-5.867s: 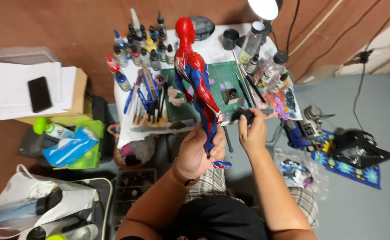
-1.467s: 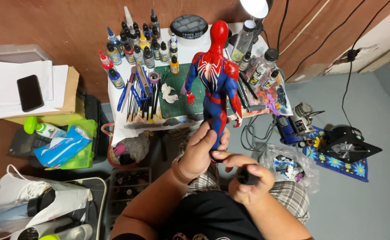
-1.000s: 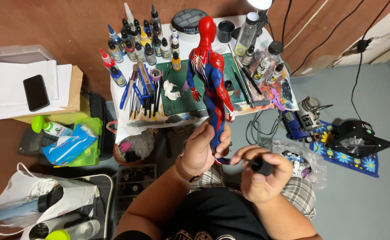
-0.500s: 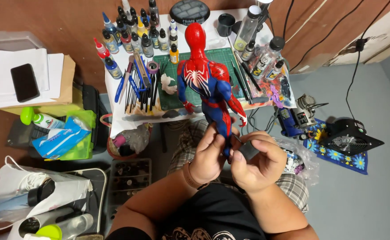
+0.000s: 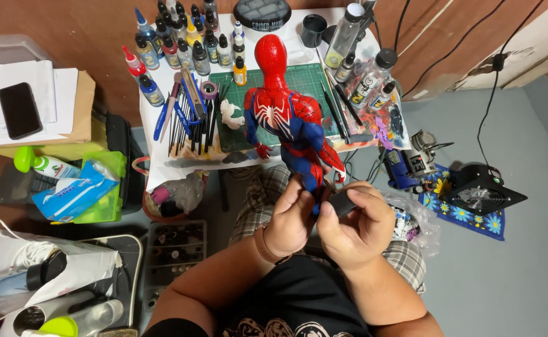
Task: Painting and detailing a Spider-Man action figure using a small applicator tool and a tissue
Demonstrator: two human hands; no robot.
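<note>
Left hand (image 5: 291, 218): clenched round the legs of a red-and-blue action figure (image 5: 285, 115), held upright above the lap. Right hand (image 5: 355, 221): grasping a small black block (image 5: 342, 202) against the figure's lower leg. Beyond: green cutting mat (image 5: 305, 84), paint bottles (image 5: 186, 47), brushes (image 5: 193, 122) on the white table (image 5: 155, 134).

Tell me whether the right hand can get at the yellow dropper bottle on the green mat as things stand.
Probably not right away. The right hand is wrapped around a small black block by the figure's legs, and the figure, gripped by the left hand, stands between it and the yellow bottle.
</note>
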